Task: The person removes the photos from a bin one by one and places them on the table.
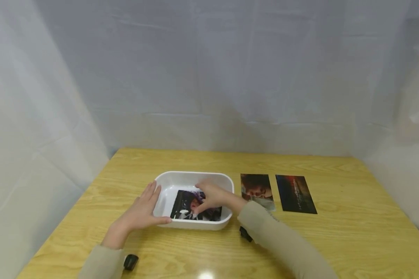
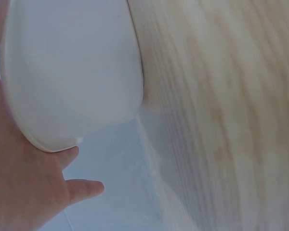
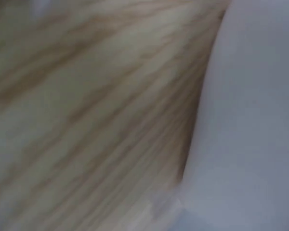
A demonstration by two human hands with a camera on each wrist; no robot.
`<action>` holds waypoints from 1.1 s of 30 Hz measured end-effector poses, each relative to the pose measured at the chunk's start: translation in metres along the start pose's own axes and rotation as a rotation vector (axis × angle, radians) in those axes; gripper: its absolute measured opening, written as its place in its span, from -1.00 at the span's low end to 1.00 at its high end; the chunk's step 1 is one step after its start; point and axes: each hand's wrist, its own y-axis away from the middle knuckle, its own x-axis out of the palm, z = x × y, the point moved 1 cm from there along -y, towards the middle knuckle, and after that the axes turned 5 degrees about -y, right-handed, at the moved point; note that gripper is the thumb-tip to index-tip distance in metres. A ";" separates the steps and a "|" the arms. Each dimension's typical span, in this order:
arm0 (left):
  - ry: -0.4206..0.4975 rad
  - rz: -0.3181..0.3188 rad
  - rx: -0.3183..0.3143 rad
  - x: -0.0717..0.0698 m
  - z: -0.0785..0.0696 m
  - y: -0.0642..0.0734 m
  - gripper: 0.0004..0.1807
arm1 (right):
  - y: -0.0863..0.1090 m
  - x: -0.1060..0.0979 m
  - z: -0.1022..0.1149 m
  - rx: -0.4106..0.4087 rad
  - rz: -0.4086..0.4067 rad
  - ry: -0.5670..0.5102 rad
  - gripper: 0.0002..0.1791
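Observation:
A white rectangular basin [image 1: 164, 201] with rounded corners stands on the wooden table. Inside it lies a dark glossy picture card [image 1: 179, 207], partly covered by my right hand [image 1: 211, 197]. Thumb and fingers of that hand are spread apart over the card; whether they touch it I cannot tell. My left hand [image 1: 141, 211] rests against the basin's left end, fingers straight along the rim and thumb on the near edge. In the left wrist view, the left hand [image 2: 26, 183] borders the basin's outer wall [image 2: 77, 72]. The right wrist view shows basin wall [image 3: 250, 125] but no hand.
Right of the basin, a picture card with a face [image 1: 256, 190] lies flat, close to the right forearm. Beyond it is a dark card with a reddish top [image 1: 296, 193]. Small black objects sit by the left sleeve [image 1: 103, 263] and right sleeve [image 1: 283, 236]. Pale sheeting [image 1: 209, 77] surrounds the table.

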 end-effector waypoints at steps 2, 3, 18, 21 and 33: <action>-0.002 0.000 -0.001 0.000 0.000 0.000 0.19 | -0.001 0.003 0.000 0.023 0.043 0.067 0.00; -0.005 0.000 -0.003 0.000 0.000 0.000 0.20 | -0.001 0.004 0.000 0.031 0.060 0.101 0.02; -0.003 -0.009 -0.002 -0.001 -0.002 0.000 0.19 | 0.001 0.006 0.004 0.103 0.053 0.276 -0.11; 0.006 -0.009 -0.002 -0.001 -0.003 0.001 0.19 | 0.002 0.005 0.002 0.072 0.003 0.281 -0.20; -0.012 -0.011 0.001 -0.003 -0.004 0.001 0.18 | 0.002 -0.004 0.005 0.000 -0.222 0.217 -0.43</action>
